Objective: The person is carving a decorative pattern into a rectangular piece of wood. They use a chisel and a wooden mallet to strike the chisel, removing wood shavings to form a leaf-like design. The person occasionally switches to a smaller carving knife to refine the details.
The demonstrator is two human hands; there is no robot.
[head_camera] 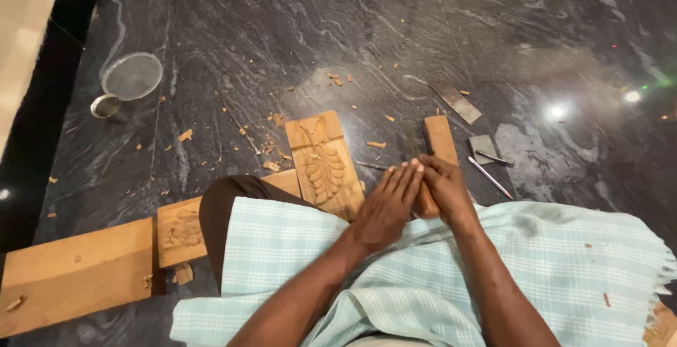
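Risk: my left hand (388,206) lies flat over my right hand (441,188), whose grip I cannot tell, so the wooden block (438,139) could slip onto the chisels (490,167).

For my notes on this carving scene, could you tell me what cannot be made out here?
- Head view: whatever the left hand and right hand enclose; they cover it.
- Lower carved plank: the knee hides its right part.
- Thin metal tools: too small to identify.
- Plain board: cut off by the left edge.

Left hand (386,206) hides the right hand's (441,186) palm
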